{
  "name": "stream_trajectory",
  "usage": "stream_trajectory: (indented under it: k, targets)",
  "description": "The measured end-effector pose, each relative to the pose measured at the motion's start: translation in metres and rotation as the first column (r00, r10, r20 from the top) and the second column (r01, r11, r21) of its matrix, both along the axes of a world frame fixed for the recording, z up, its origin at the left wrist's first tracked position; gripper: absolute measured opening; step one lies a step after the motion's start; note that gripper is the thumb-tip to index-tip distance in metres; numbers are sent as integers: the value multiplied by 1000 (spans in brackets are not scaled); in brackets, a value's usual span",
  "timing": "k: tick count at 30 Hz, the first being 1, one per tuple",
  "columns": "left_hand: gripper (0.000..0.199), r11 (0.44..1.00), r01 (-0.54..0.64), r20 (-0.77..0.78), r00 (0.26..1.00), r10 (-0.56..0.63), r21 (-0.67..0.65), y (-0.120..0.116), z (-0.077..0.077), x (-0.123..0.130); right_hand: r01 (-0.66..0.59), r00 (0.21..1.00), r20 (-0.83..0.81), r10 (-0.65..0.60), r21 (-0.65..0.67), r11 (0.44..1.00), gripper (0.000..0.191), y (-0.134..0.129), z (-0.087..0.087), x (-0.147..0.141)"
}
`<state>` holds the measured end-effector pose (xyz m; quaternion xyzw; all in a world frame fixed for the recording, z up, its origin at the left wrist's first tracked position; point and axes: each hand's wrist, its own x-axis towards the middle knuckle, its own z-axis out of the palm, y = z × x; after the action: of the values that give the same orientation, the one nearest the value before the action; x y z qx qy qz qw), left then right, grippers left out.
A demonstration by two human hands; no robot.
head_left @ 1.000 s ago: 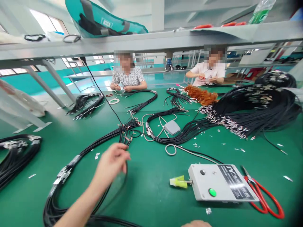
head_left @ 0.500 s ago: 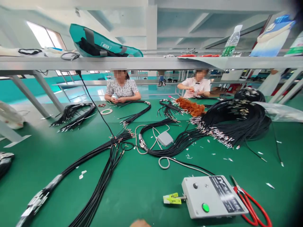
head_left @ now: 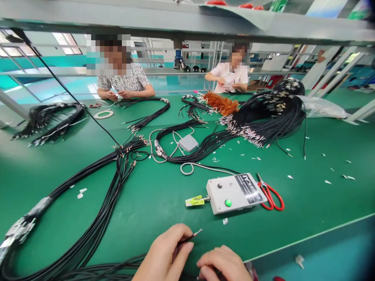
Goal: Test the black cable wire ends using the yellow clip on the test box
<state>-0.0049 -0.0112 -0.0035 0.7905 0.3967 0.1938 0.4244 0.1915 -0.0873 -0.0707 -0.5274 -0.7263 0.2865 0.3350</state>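
Flat green desk [head_left: 307, 187]; long thin black cables [head_left: 106, 207] with silver and coppery tips [head_left: 198, 232]; light-grey rectangular box [head_left: 215, 189] with white-lettered black label [head_left: 249, 189] and round bright-green button [head_left: 228, 203]; red-handled scissors [head_left: 267, 196]; yellow-green clip [head_left: 195, 201]; black-and-white patterned shirt [head_left: 129, 79].

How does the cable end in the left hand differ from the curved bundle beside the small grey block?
The cable end is held by the left hand; the curved bundle lies on the table.
The cable end shows as a single tip, while the curved bundle gathers many strands.
The cable end has a reddish and silvery tip; the curved bundle carries a silvery cluster at its bend.
Both show black.
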Motion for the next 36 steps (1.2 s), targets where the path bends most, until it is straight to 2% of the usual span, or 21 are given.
stream_trajectory:
  k: [2, 3, 4, 6, 10, 14, 18, 20, 23, 30, 36]
  targets:
    - [19, 1000, 0, 65, 998, 1, -10, 0, 2, 9, 114, 978, -153, -139, -160, 980, 12, 4, 19, -3]
    - [21, 1000, -10, 81, 997, 11, -18, 0, 2, 12, 175, 939, -248, -239, -255, 951, 18, 8, 28, -5]
    - [22, 999, -26, 84, 996, 28, -27, -1, 2, 14, 206, 882, -342, -324, -338, 918, 22, 13, 36, -7]
    - [22, 996, -71, 74, 995, 74, -46, -2, 1, 15, 178, 758, -498, -422, -464, 868, 32, 22, 49, -11]
    - [20, 979, -159, 109, 979, 173, -126, -6, 0, 14, 19, 568, -685, -456, -544, 839, 39, 35, 59, -19]
    - [18, 943, -192, 190, 950, 248, -271, -8, 0, 16, -57, 454, -762, -462, -542, 839, 34, 40, 60, -27]
    - [21, 859, -186, 254, 906, 337, -477, -8, -4, 15, -85, 420, -769, -482, -562, 823, 32, 40, 57, -31]
    - [27, 808, -171, 272, 885, 377, -563, -8, -7, 14, -98, 430, -766, -478, -565, 819, 34, 39, 53, -31]
    - [36, 765, -146, 294, 865, 407, -627, -7, -10, 12, -116, 455, -765, -455, -558, 822, 35, 38, 48, -30]
    - [46, 738, -125, 319, 845, 429, -663, -3, -9, 12, -130, 428, -788, -442, -537, 833, 33, 42, 48, -28]
    - [46, 729, -139, 323, 829, 456, -671, -2, -9, 12, -102, 484, -769, -418, -524, 846, 35, 49, 52, -30]
